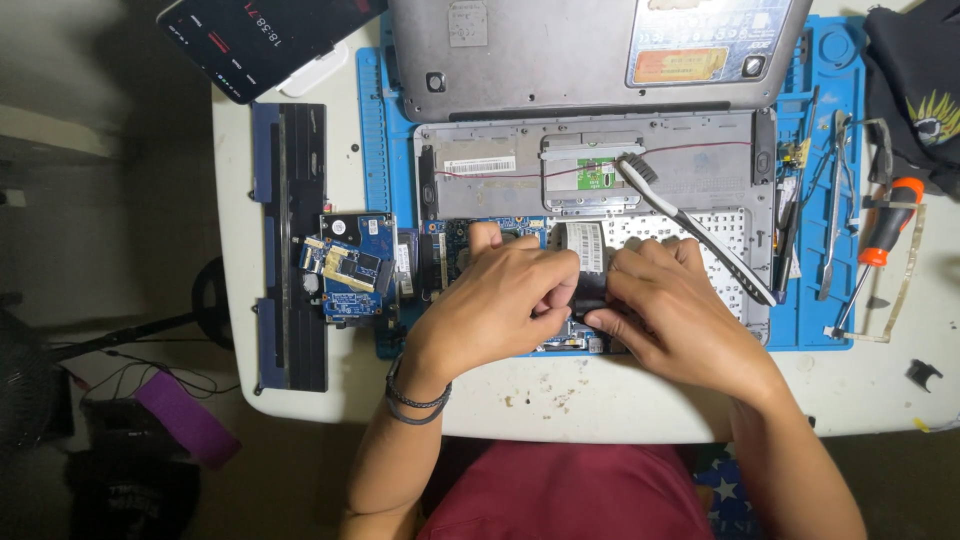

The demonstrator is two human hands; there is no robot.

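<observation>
Two hands meet over an opened laptop (600, 180) on a blue mat (825, 330): left hand (495, 305) and right hand (670, 310) both pinch a small black part (590, 290) between them, fingertips closed on it, just above the circuit board.

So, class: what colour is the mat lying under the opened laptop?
Blue: the mat shows best in the head view, around the laptop.

Single head view, looking steeply down, close over white table (640, 400), opened laptop (590, 160) centred
</observation>
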